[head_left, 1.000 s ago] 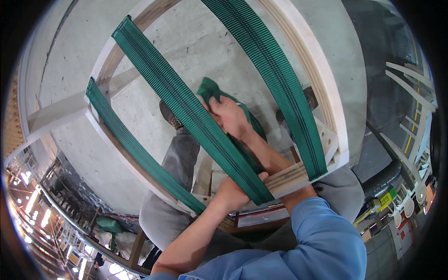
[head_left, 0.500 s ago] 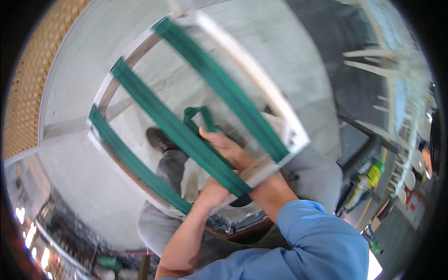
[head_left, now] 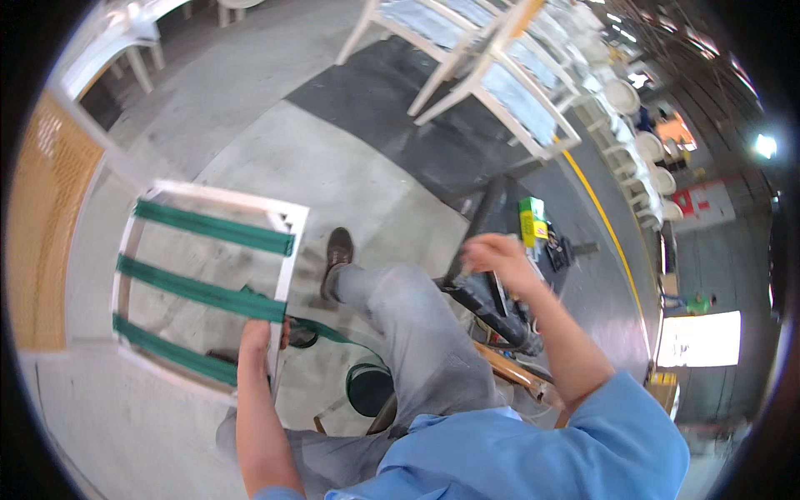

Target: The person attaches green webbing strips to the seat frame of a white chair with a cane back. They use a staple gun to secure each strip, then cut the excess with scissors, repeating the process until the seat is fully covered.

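Left hand (head_left: 260, 337) grips webbed wooden frame (head_left: 287, 250); right hand (head_left: 493, 254) on black tool (head_left: 483, 296)

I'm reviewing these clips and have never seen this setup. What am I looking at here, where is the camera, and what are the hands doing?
The camera sits on a person's head and looks down through a fisheye lens, so straight edges bend. No machine is involved, only two bare hands. The left hand grips the edge of a white wooden frame crossed by three green webbing straps; a loose strap end trails to a green roll on the concrete floor. The right hand reaches to a dark tool on a stand; whether it grips it is unclear. The grey-trousered leg is the person's own. White chair frames stand behind.
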Available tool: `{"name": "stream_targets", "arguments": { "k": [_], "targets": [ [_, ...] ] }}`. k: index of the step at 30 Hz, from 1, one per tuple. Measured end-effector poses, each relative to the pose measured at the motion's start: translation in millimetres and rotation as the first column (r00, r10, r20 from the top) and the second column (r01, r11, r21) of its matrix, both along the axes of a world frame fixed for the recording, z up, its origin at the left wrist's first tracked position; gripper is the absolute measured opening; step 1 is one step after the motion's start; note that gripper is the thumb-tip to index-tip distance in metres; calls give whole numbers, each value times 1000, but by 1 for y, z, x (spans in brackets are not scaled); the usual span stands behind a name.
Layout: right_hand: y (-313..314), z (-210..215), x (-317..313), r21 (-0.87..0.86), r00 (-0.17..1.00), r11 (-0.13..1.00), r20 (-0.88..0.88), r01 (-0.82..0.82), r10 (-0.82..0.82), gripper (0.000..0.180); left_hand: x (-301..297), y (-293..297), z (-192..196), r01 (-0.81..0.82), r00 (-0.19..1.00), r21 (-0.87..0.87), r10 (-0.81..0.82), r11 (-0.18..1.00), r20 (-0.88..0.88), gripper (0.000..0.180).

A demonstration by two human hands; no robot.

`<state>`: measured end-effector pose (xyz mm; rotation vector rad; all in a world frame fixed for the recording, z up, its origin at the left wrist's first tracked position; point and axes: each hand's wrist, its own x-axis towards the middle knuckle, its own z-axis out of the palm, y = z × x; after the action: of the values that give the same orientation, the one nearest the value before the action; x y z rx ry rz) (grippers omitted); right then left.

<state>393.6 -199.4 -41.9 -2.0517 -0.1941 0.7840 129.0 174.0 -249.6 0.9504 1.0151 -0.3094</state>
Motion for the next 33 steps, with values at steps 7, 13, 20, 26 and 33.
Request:
{"name": "stream_targets", "arguments": {
  "k": [7, 13, 20, 26, 33],
  "targets": [
    [-165, -72, 25, -417, 933, 840, 65, 347, -353, 40, -3, 10, 3, 21, 1000, 22, -21, 1000, 17, 33],
    [-132, -74, 30, -548, 954, 786, 241, 286, -178, 47, -13, 18, 18, 58, 998, 48, -59, 997, 25, 34],
    [-70, -2, 5, -259, 875, 960, 483, 107, 33, 40, -7, 14, 19, -11, 998, 41, 9, 999, 66, 34],
    [119, 51, -51, -10, 966, 970, 84, -243, 243, 29, -17, 17, 7, -42, 996, 86, 35, 995, 76, 29],
    [234, -10, -99, -154, 712, 698, -224, -700, 665, 28, -7, 10, -14, -59, 988, 82, 46, 995, 150, 31]
  ]
}}
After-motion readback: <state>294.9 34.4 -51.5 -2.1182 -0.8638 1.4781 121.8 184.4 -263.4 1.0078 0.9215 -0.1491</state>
